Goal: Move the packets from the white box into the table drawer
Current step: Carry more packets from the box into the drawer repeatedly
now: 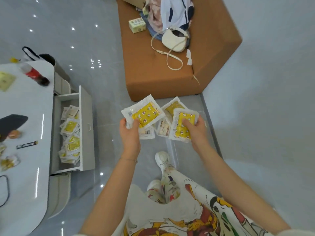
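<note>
We're pinching yellow packets [144, 114] in left grip [130, 133] and right grip [196, 132]. Advising squeezing firmly, lowering them flat into the drawer [87, 116].

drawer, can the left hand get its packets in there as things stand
Probably yes: the drawer stands open on that side, with nothing between it and the left hand holding packets, though it looks like a stretch or a step.

Glossy pale grey tiled floor [95, 48] dotted with small bright light reflections [73, 28]; tan upholstered sofa [153, 77] at the far side, near a plain pale wall [272, 82] at right; white glossy round-cornered surface [30, 106] at left.
</note>
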Demonstrator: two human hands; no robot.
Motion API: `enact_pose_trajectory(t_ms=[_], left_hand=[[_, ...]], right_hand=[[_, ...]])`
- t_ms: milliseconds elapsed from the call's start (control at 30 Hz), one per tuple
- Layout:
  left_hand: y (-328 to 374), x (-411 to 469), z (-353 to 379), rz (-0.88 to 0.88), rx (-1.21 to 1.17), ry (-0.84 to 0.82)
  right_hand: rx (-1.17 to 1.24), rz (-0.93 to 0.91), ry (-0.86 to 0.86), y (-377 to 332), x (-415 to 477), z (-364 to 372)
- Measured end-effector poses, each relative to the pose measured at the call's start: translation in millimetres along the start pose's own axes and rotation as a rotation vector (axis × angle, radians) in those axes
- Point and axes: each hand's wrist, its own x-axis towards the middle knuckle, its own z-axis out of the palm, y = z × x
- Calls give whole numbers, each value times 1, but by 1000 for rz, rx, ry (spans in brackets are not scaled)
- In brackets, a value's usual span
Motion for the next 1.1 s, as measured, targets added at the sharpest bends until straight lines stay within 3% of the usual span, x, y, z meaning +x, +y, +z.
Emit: enact_pose_trajectory(t_ms=[433,800,1100], left_hand=[[40,90,-47,54,-235,355],[46,124,-167,37,-475,745],[65,177,-266,28,-590,917]], right_hand=[[-196,22,-339,-43,86,146],[-416,12,-706,-30,86,316],[-494,105,-774,12,67,454]])
